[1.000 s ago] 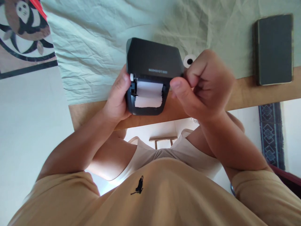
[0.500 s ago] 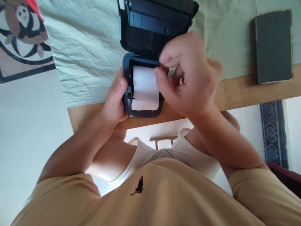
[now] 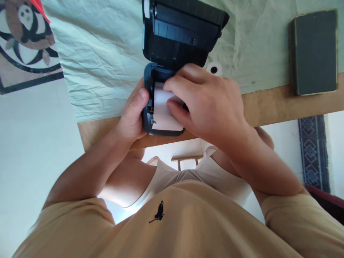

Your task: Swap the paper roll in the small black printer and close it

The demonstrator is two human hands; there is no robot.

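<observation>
Right hand now lies flat on the paper roll.

Printer sits at the near edge of the table, on the cloth. Its lid stands open behind it. Paper roll lies in the printer. My left hand on its left side, my right hand over the roll. Small spool just right of the printer; book well right

Bright even daylight, soft shadows, sharp focus, wide-angle stretch
</observation>
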